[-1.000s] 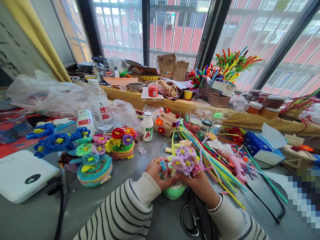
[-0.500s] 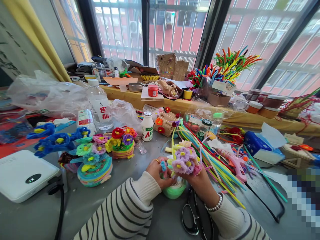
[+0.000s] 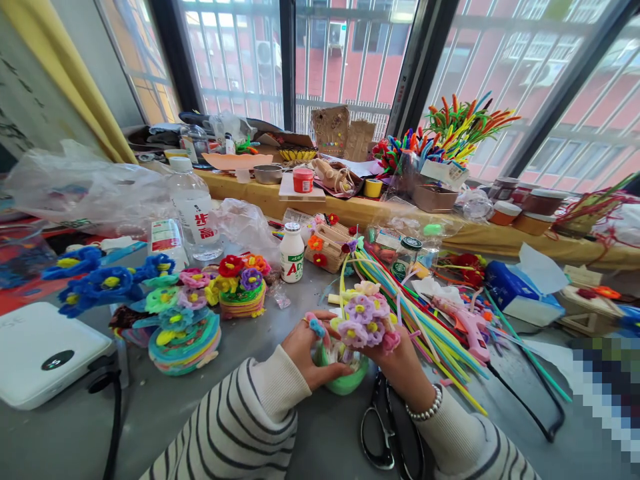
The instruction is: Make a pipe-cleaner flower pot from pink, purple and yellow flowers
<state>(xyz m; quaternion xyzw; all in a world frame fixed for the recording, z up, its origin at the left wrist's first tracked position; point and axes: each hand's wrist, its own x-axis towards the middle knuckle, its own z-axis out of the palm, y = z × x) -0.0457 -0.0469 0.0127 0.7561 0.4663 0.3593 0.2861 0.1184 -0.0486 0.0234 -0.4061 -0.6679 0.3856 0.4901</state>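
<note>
Bouquet [image 3: 364, 319] stands upright, blooms pointing up.

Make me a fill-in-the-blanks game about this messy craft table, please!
1. The left hand and right hand hold fuzzy flowers in a ____ pot.
2. The scissors lie on the table by the ____ wrist.
3. The glue gun is ____.
Missing words: green; right; pink.

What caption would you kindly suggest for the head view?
Left hand and right hand hold a pipe-cleaner flower basket beside scissors.
</note>
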